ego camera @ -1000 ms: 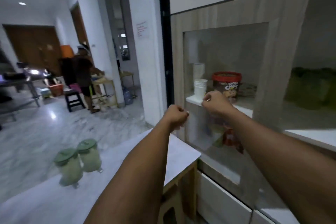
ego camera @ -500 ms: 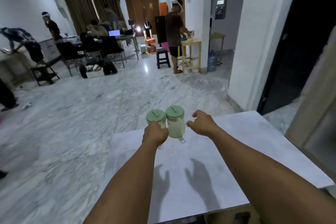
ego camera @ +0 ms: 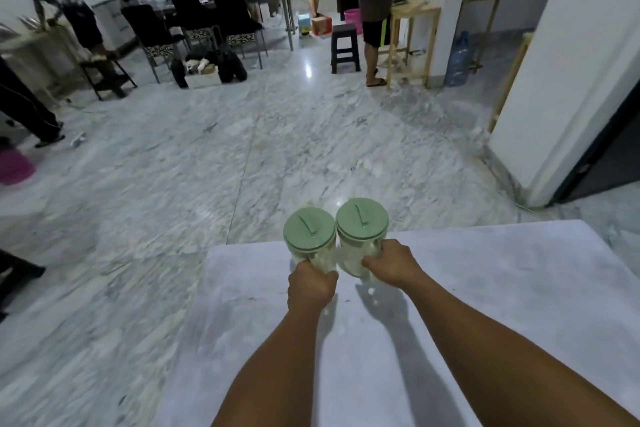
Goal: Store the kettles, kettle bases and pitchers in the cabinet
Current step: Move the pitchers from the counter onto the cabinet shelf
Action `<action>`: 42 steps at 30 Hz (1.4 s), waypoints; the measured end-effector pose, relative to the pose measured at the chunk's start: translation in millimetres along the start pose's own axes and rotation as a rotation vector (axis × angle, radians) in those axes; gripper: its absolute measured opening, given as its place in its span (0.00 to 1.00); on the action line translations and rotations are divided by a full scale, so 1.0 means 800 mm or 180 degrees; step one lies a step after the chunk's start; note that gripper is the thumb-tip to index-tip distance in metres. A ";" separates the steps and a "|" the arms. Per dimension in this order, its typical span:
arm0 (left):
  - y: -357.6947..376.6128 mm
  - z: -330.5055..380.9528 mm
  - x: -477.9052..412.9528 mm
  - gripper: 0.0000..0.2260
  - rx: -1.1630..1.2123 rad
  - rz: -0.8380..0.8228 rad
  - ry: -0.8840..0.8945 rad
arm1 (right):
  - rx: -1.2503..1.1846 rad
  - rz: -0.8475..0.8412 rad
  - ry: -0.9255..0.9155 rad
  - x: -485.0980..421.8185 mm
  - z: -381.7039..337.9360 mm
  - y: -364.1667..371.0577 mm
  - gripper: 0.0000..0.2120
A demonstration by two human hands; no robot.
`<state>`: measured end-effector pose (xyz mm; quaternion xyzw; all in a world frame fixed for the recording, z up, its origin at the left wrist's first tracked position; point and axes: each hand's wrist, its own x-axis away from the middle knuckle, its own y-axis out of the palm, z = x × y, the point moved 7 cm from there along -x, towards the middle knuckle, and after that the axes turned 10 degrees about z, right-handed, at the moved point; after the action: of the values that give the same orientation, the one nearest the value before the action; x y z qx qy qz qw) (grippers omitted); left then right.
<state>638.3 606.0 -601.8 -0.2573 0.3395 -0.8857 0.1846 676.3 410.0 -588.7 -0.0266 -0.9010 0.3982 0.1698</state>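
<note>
Two clear pitchers with round green lids stand side by side at the far edge of a white table (ego camera: 485,288). My left hand (ego camera: 311,286) is closed around the handle side of the left pitcher (ego camera: 309,234). The right pitcher (ego camera: 362,224) is gripped the same way by my right hand (ego camera: 389,262). The two pitchers touch each other. Their lower bodies are partly hidden by my hands. The cabinet is out of view.
Beyond the table lies an open marble floor (ego camera: 277,149). A white wall corner (ego camera: 561,80) and a dark doorway stand at the right. Far back are several people, a black stool (ego camera: 344,47), a wooden table (ego camera: 412,31), chairs and a desk.
My view turned from the cabinet to the table. Both hands moved from the cabinet door to the pitchers and have closed on them.
</note>
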 end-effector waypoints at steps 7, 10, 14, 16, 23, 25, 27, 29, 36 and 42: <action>-0.019 0.017 0.015 0.23 0.0217 -0.0022 0.0000 | -0.0054 0.0167 0.0007 0.017 -0.008 -0.043 0.19; -0.025 0.029 0.029 0.24 0.0335 -0.0179 0.0192 | -0.0303 0.0298 0.0128 0.052 -0.005 -0.082 0.15; -0.065 0.070 0.115 0.17 0.0400 -0.0353 0.0647 | -0.0442 0.0612 0.0159 0.130 -0.001 -0.148 0.15; -0.081 0.084 0.162 0.16 0.0415 -0.0417 0.0887 | -0.0508 0.0814 0.0181 0.181 0.010 -0.182 0.15; -0.112 0.079 0.372 0.12 0.0387 -0.0922 0.1761 | -0.0714 0.1620 0.0429 0.412 0.084 -0.274 0.16; -0.112 0.075 0.434 0.13 0.0335 -0.1161 0.1950 | -0.0733 0.1802 0.0529 0.481 0.111 -0.300 0.15; -0.106 0.081 0.498 0.16 0.0266 -0.1402 0.2199 | -0.0751 0.1972 0.0692 0.555 0.139 -0.330 0.13; -0.093 0.095 0.568 0.15 0.0160 -0.1656 0.2509 | -0.0710 0.2194 0.0853 0.631 0.171 -0.368 0.11; -0.050 0.124 0.854 0.12 0.0024 -0.3223 0.3231 | -0.0533 0.2740 0.1502 0.909 0.274 -0.513 0.10; -0.030 0.124 1.079 0.15 -0.0121 -0.3845 0.3796 | -0.0288 0.3236 0.2313 1.145 0.337 -0.588 0.12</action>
<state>2.4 139.4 -236.5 0.1125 0.1992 -0.8137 -0.5344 -232.6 66.4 -154.3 -0.5929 -0.6764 0.3561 0.2534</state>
